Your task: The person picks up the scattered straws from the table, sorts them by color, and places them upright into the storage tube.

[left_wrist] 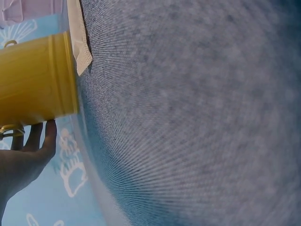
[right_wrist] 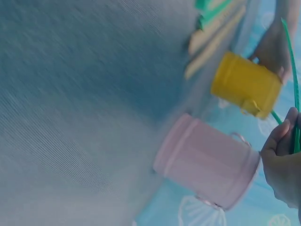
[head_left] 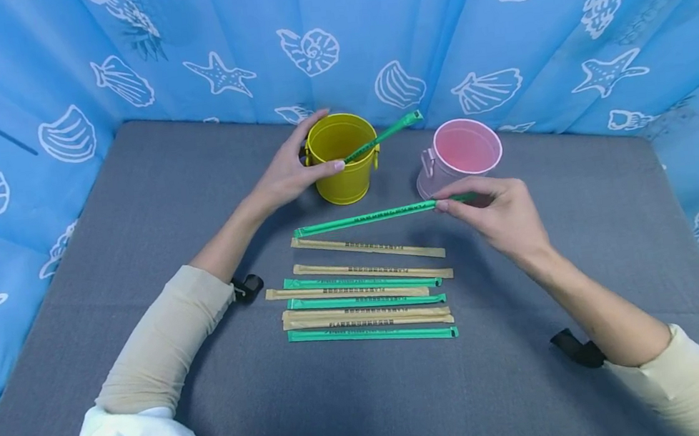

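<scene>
A grey table (head_left: 137, 285) is walled on three sides by a blue curtain (head_left: 17, 83) printed with white shells and starfish; taking the yellow bucket (head_left: 343, 165) near the table's far edge as the landmark, there are two small metal buckets, the pink bucket (head_left: 462, 155) standing just to its right; one green wrapped straw (head_left: 384, 134) leans inside the yellow bucket, its end poking out over the rim; in front of the bucket lie eight more wrapped straws in a loose row (head_left: 365, 295), three green and five tan, each flat with dark print along it; a ninth, the green straw (head_left: 365, 219), long, thin and printed, is lifted just in front of the two buckets; the right hand (head_left: 498, 219) pinches its right end between thumb and fingertips; the left hand (head_left: 289, 171) curls around the yellow bucket's left side; the left wrist view alone shows the bucket's ribbed wall (left_wrist: 37, 84) with fingers (left_wrist: 47, 136) behind it; the right wrist view shows the pink bucket's (right_wrist: 207, 162) side handle
</scene>
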A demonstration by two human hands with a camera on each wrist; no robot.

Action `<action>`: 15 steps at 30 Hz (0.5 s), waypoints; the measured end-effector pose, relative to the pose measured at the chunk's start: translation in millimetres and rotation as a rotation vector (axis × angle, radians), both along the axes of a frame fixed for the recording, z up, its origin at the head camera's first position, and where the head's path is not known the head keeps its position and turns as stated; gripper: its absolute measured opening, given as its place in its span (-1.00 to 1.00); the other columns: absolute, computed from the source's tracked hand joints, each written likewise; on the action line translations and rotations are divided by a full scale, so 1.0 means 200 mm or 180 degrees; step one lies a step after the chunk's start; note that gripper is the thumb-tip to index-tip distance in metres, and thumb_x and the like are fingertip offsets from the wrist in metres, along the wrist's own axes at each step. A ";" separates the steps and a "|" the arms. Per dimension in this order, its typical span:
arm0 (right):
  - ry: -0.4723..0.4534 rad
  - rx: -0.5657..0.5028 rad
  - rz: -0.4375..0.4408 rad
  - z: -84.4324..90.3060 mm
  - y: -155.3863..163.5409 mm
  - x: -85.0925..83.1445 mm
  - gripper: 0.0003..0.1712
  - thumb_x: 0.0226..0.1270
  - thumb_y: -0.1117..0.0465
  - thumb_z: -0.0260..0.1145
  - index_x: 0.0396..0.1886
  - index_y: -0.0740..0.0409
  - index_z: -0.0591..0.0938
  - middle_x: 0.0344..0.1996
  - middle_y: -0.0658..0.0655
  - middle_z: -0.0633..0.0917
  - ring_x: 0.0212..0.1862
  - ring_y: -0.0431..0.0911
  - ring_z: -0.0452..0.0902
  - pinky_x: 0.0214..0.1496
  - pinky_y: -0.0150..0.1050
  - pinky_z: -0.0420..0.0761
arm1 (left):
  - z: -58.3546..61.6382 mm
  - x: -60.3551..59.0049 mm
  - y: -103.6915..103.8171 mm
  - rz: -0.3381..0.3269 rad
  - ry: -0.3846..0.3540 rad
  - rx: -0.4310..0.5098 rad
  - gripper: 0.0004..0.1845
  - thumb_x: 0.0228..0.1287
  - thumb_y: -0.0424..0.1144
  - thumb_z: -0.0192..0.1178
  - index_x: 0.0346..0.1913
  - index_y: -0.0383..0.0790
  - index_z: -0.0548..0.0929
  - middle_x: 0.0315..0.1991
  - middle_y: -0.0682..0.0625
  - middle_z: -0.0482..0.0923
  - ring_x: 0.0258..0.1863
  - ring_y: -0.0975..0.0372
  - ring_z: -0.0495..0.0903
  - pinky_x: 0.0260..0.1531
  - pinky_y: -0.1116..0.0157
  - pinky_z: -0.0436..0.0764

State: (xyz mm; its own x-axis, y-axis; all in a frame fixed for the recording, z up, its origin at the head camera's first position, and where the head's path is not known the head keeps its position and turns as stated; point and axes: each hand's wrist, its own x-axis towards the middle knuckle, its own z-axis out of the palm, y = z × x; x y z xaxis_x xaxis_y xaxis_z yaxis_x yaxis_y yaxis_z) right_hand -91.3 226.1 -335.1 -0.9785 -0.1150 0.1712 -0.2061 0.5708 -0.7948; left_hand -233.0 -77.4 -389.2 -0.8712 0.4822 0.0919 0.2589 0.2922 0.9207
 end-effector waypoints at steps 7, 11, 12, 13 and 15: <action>-0.0118 0.0258 -0.0160 0.14 0.05 -0.04 -0.77 0.20 0.17 0.52 -0.17 0.15 0.81 -0.40 0.02 0.77 -0.50 -0.20 0.49 -0.47 -0.39 0.38 | 0.07 0.02 0.00 -0.0088 -0.0081 0.0095 -0.13 0.27 -0.24 0.33 0.57 0.01 0.13 0.56 -0.03 0.04 0.44 0.07 0.18 0.35 -0.03 0.23; -0.0131 0.0198 -0.0235 0.20 0.06 -0.06 -0.75 0.18 0.15 0.53 -0.17 0.17 0.80 -0.42 -0.06 0.72 -0.49 -0.13 0.42 -0.48 -0.36 0.37 | 0.16 0.08 0.01 -0.0135 -0.0137 0.0122 -0.16 0.29 -0.28 0.30 0.56 -0.14 0.12 0.54 -0.12 0.05 0.41 0.00 0.22 0.32 -0.02 0.28; -0.0129 0.0157 -0.0233 0.21 0.07 -0.07 -0.74 0.18 0.16 0.53 -0.17 0.17 0.80 -0.41 -0.05 0.72 -0.48 -0.13 0.41 -0.48 -0.35 0.36 | 0.17 0.09 0.01 -0.0135 -0.0152 0.0127 -0.16 0.29 -0.27 0.30 0.56 -0.15 0.12 0.54 -0.13 0.07 0.40 0.00 0.23 0.32 -0.01 0.28; -0.0132 0.0127 -0.0234 0.22 0.07 -0.07 -0.74 0.18 0.15 0.53 -0.16 0.17 0.80 -0.41 -0.05 0.71 -0.49 -0.13 0.40 -0.49 -0.34 0.34 | 0.18 0.10 0.01 -0.0120 -0.0148 0.0114 -0.16 0.29 -0.27 0.30 0.56 -0.16 0.13 0.54 -0.13 0.08 0.40 0.01 0.22 0.32 0.00 0.28; -0.0107 0.0084 -0.0239 0.25 0.08 -0.09 -0.74 0.19 0.15 0.53 -0.15 0.17 0.80 -0.42 -0.05 0.71 -0.50 -0.13 0.38 -0.50 -0.33 0.31 | 0.18 0.11 0.01 -0.0084 -0.0139 0.0106 -0.17 0.29 -0.26 0.31 0.55 -0.16 0.14 0.52 -0.13 0.11 0.40 0.02 0.23 0.31 0.01 0.28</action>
State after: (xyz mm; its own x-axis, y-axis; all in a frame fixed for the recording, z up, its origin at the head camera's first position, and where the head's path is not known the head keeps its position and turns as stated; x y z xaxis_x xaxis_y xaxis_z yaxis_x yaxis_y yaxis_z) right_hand -109.1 241.8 -286.0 -0.9897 -0.0450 0.1359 -0.1353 0.6044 -0.7851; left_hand -211.9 -75.0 -352.4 -0.8617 0.5025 0.0704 0.2254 0.2548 0.9404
